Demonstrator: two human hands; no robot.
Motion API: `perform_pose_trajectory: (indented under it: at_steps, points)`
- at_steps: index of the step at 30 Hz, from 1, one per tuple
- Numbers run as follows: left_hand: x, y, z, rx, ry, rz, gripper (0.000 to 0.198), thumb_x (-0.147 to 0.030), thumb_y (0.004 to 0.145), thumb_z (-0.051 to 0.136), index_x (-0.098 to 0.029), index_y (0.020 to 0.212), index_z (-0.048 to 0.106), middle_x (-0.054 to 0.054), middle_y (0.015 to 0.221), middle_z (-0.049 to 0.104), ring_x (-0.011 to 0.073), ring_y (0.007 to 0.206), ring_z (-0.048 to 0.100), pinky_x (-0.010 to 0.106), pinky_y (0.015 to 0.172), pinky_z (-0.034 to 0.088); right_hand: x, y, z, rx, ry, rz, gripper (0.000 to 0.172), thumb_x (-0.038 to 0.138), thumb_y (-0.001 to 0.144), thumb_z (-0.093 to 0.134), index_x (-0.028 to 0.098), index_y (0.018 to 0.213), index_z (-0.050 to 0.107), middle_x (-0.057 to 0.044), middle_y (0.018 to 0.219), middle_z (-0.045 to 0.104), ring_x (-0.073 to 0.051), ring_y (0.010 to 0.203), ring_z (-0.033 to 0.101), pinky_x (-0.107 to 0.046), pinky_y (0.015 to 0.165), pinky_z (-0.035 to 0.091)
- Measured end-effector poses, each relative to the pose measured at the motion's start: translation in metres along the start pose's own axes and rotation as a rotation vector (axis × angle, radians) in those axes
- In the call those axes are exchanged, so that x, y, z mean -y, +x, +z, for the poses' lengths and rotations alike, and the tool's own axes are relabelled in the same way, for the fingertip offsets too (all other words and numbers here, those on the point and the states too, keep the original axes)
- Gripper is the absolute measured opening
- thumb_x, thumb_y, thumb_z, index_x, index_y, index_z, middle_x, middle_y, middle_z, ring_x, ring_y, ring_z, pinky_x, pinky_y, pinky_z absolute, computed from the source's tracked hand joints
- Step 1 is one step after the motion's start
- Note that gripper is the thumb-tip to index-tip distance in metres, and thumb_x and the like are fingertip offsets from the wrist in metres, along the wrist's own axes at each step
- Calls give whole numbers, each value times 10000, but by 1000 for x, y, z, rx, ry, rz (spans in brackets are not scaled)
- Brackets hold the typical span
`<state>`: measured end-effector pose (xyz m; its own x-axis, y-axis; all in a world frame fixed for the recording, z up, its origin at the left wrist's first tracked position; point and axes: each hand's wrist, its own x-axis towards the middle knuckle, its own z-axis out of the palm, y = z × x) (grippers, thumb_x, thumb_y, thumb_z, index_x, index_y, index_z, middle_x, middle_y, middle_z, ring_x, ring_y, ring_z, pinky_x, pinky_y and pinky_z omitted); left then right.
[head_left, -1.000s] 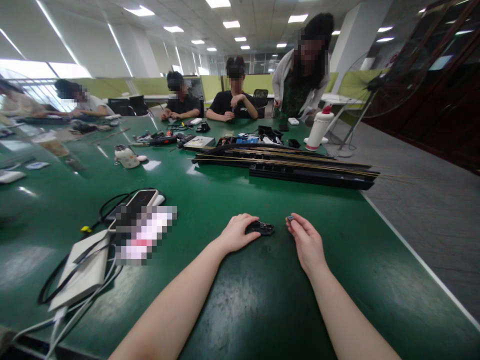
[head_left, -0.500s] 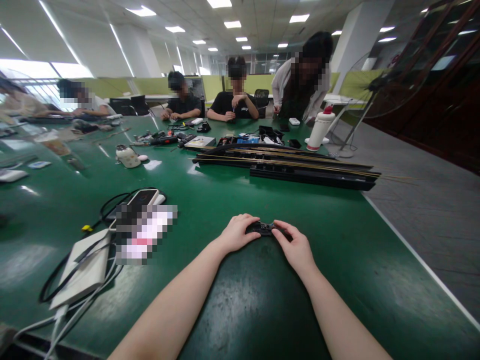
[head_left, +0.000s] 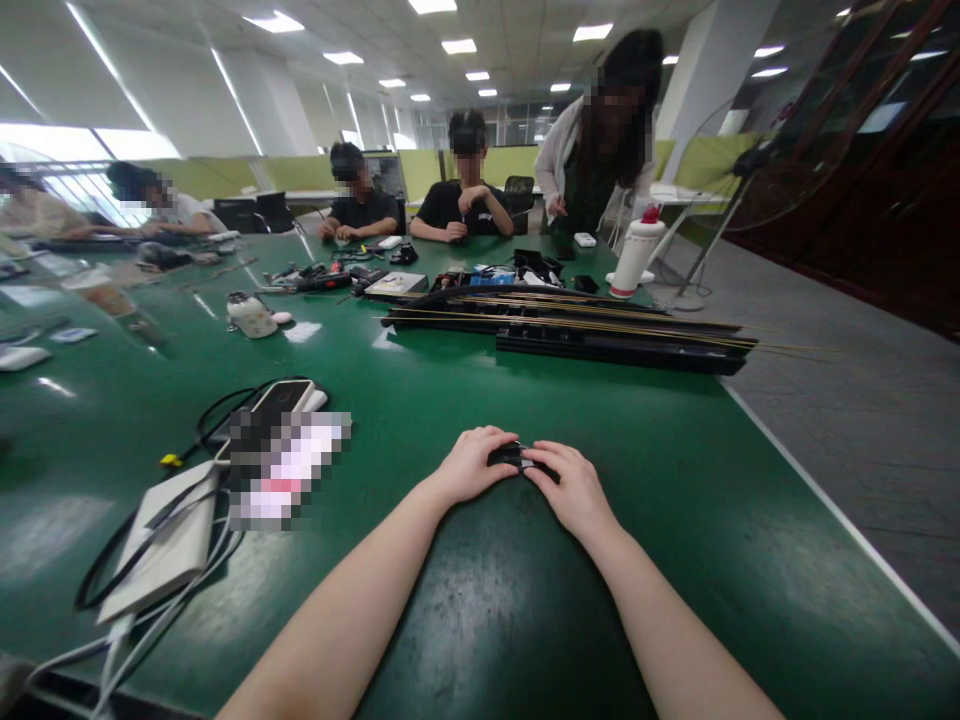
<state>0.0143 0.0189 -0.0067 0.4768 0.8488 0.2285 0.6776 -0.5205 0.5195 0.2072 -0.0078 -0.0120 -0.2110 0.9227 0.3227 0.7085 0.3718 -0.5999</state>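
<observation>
A small black part [head_left: 514, 456] lies low over the green table [head_left: 420, 400], between my two hands. Its exact kind is too small to make out. My left hand [head_left: 474, 466] grips its left end, thumb on the near side and fingers on the far side. From the right, my right hand [head_left: 568, 484] closes on the other end, its fingertips close to the left ones. Most of the part is hidden behind the fingers; a small greyish patch shows at the gap between them.
Left of my arms lie a white power bank [head_left: 161, 540] with cables and a phone [head_left: 277, 405]. Long black rails [head_left: 622, 350] with thin brass-coloured rods lie ahead. A white bottle [head_left: 636, 255] stands behind them. Several people sit or stand around the far side.
My right hand has moved left, nearer to my left hand, and covers more of the black part. My left hand has hardly moved.
</observation>
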Motion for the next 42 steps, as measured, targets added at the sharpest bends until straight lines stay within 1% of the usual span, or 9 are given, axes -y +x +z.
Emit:
perform_pose_trajectory:
  at_steps: [6,15,21,25,29,31,34,38,42]
  points:
    - [1,0,1,-6,4,5,415,-342,786,656,-224,1173,564,41,1096,614,224,1027,546,357,930,404,-1,1,0,9,-7,8,202,305,793,597,307,976,683,-35,1107,659,-228,1040,578,-441,927,430]
    - [1,-1,1,-4,21,15,426,-350,793,644,-226,1190,548,45,1119,609,229,1052,535,365,935,393,1,2,-1,10,9,41,207,278,767,625,283,965,687,-48,1095,666,-234,1049,578,-439,923,439]
    - [1,0,1,7,31,11,412,-356,809,625,-216,1188,548,45,1114,610,227,1043,535,361,927,396,0,2,-1,-1,37,38,203,273,759,628,278,954,684,-48,1086,673,-227,1038,589,-435,923,444]
    - [1,0,1,4,34,12,406,-363,817,612,-215,1189,547,46,1111,609,228,1045,533,362,928,397,0,1,-2,13,43,40,248,253,749,632,270,992,673,-53,1111,663,-232,1061,579,-442,941,434]
    - [0,0,0,8,48,11,403,-365,817,610,-213,1186,550,51,1111,605,234,1035,537,370,925,402,0,0,-3,15,99,44,398,211,715,639,253,1110,611,-54,1143,646,-226,1073,576,-424,963,427]
    - [0,0,0,11,53,5,405,-358,815,611,-213,1187,547,54,1112,602,238,1036,536,376,925,404,0,-1,-4,7,119,61,447,198,710,628,238,1152,578,-60,1160,635,-222,1082,573,-413,971,424]
    - [0,0,1,-1,41,-4,415,-341,815,611,-211,1201,529,58,1125,597,239,1046,533,381,930,403,1,-1,-4,7,107,81,453,197,708,617,220,1158,568,-70,1163,629,-226,1092,565,-414,978,417]
    - [0,-1,2,-38,5,-22,470,-310,817,607,-211,1254,464,59,1123,597,231,1042,536,384,928,409,1,-1,-3,-6,81,94,429,196,714,598,222,1142,575,-70,1144,636,-228,1080,569,-418,971,419]
    - [-2,-1,1,-45,21,-32,396,-288,838,574,-204,1217,494,68,1144,577,235,1064,515,387,934,409,1,-1,-2,-38,61,125,394,196,731,566,220,1124,579,-67,1130,639,-228,1070,570,-424,961,426]
